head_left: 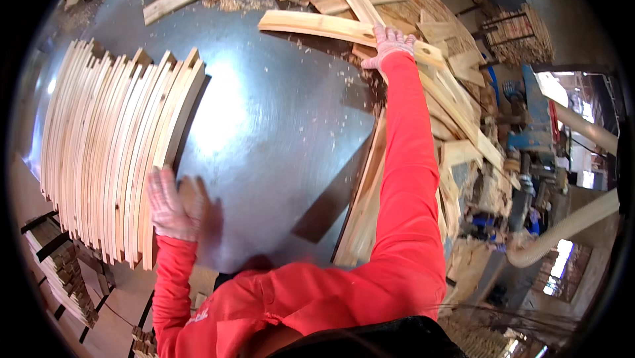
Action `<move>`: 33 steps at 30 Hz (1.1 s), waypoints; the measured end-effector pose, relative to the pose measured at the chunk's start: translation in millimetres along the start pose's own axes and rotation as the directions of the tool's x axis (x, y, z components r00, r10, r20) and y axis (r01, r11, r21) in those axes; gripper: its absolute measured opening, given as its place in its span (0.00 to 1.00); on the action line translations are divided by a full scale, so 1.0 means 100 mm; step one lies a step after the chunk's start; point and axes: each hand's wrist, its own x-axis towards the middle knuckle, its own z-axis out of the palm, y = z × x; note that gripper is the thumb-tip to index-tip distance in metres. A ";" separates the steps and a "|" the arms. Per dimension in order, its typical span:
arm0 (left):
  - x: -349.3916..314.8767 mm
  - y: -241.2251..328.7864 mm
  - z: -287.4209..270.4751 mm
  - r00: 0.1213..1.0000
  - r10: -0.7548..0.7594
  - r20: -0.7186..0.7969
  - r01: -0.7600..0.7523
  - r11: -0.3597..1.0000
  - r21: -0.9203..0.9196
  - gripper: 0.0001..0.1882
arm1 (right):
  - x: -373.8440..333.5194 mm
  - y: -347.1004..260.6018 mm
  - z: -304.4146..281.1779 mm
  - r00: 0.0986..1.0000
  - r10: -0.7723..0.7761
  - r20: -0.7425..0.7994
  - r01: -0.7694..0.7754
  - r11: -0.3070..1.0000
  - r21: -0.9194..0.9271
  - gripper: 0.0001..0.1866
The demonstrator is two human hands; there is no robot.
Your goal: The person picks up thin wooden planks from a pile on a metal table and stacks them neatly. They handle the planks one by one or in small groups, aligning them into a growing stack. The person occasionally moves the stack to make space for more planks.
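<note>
Your R grip [393, 47] is out at arm's length, palm down w/ fingers spread over a long pine plank [317, 25]; can't tell if the fingertips curl round its edge. The plank runs under that grip, most of it to the grip's L, prob. held there to steady it against the loose offcuts [456, 103] lying beyond and to the R.

Your L grip [173, 207] is loose, fingers extended, a bit blurred, at the near end of the outermost slat in the row of pine slats [119, 153]. That row stands packed tight to the grip's L, approx. parallel, prob. on edge so the slats brace each other; the hand there may be keeping the end slat in line.

Betw. both grips the grey desk [264, 146] has sawdust bits [241, 3] toward the far side.
</note>
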 end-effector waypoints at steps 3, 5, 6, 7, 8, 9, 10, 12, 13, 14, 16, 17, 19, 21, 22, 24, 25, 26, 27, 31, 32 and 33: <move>0.49 0.67 0.05 0.991 0.123 0.051 -0.107 0.964 -0.245 0.46 | 0.38 0.02 0.15 0.981 -0.180 0.070 0.165 0.969 0.185 0.29; 0.85 1.01 0.17 0.978 0.207 0.018 -0.198 0.955 -0.221 0.47 | 0.26 -0.26 -0.03 0.951 -0.308 0.016 0.301 0.938 0.173 0.16; 1.07 1.16 0.27 0.967 0.252 -0.049 -0.257 0.945 -0.201 0.48 | 0.01 -0.43 -0.32 0.921 -0.344 0.182 0.318 0.935 0.157 0.15; 1.26 1.28 0.29 0.958 0.264 -0.113 -0.280 0.946 -0.162 0.50 | -0.20 -0.55 -0.30 0.894 -0.429 0.130 0.416 0.902 0.121 0.13; 1.45 1.41 0.36 0.948 0.280 -0.153 -0.299 0.946 -0.122 0.53 | -0.41 -0.62 -0.16 0.850 -0.518 0.096 0.510 0.855 0.096 0.12; 1.59 1.52 0.41 0.954 0.296 -0.043 -0.299 0.948 -0.108 0.55 | -0.67 -0.59 -0.32 0.837 -0.528 0.142 0.508 0.847 0.156 0.12; 1.70 1.60 0.47 0.951 0.302 0.065 -0.296 0.951 -0.091 0.56 | -0.88 -0.54 -0.51 0.820 -0.541 0.184 0.505 0.837 0.212 0.13; 1.78 1.82 0.81 0.886 0.355 0.300 -0.379 0.925 0.026 0.56 | -1.20 -0.32 -0.58 0.774 -0.521 0.360 0.441 0.851 0.285 0.14; 1.79 1.76 0.99 0.871 0.473 0.130 -0.470 0.881 -0.059 0.53 | -1.30 -0.24 -0.61 0.701 -0.569 0.430 0.447 0.821 0.356 0.16; 1.81 1.70 1.13 0.824 0.564 -0.055 -0.566 0.815 -0.125 0.50 | -1.36 -0.17 -0.63 0.622 -0.610 0.491 0.443 0.791 0.422 0.19; 1.94 1.78 1.03 0.788 0.615 0.022 -0.601 0.776 -0.190 0.30 | -1.35 0.06 -0.34 0.670 -0.655 0.349 0.383 0.708 0.594 0.32; 1.91 1.70 1.09 0.758 0.650 -0.053 -0.648 0.741 -0.176 0.23 | -1.20 0.19 -0.09 0.747 -0.650 0.141 0.395 0.605 0.691 0.37; 1.89 1.62 1.04 0.677 0.696 -0.237 -0.732 0.672 -0.118 0.07 | -0.73 0.38 -0.21 0.986 -0.160 -0.045 0.151 0.753 0.640 0.47; 1.94 1.57 0.89 0.664 0.697 -0.270 -0.725 0.688 -0.005 0.08 | -0.07 0.64 0.17 0.994 0.110 -0.015 -0.070 0.728 0.682 0.52; 1.98 1.43 0.81 0.666 0.695 -0.270 -0.709 0.703 0.062 0.10 | 0.05 0.60 0.23 0.986 0.136 0.096 -0.166 0.827 0.538 0.54; 2.15 1.04 0.61 0.708 0.674 -0.209 -0.645 0.738 0.198 0.11 | 0.26 0.48 0.31 0.928 0.236 0.289 -0.296 0.937 0.187 0.57; 2.31 0.81 0.45 0.696 0.692 -0.192 -0.643 0.720 0.261 0.13 | 0.31 0.48 0.48 0.954 0.237 0.184 -0.263 0.955 0.135 0.61; 2.48 0.61 0.37 0.693 0.702 -0.161 -0.639 0.703 0.313 0.16 | 0.47 0.49 0.48 0.953 0.167 0.253 -0.214 0.962 0.172 0.62; 2.63 0.49 0.31 0.741 0.630 -0.231 -0.532 0.762 0.370 0.16 | 0.68 0.47 0.45 0.941 0.084 0.327 -0.162 0.962 0.221 0.62; 3.16 0.68 0.03 0.983 0.103 -0.151 -0.127 0.978 -0.163 0.23 | 0.64 -0.04 0.23 0.886 0.126 0.446 -0.280 0.912 0.299 0.51; 3.31 0.63 0.14 0.994 0.013 -0.109 -0.044 0.957 -0.288 0.22 | 0.61 -0.16 0.00 0.884 0.138 0.446 -0.306 0.892 0.331 0.49; 3.36 0.81 0.10 0.998 -0.068 0.002 0.063 0.927 -0.369 0.21 | 0.63 -0.26 0.16 0.920 0.224 0.320 -0.351 0.835 0.424 0.42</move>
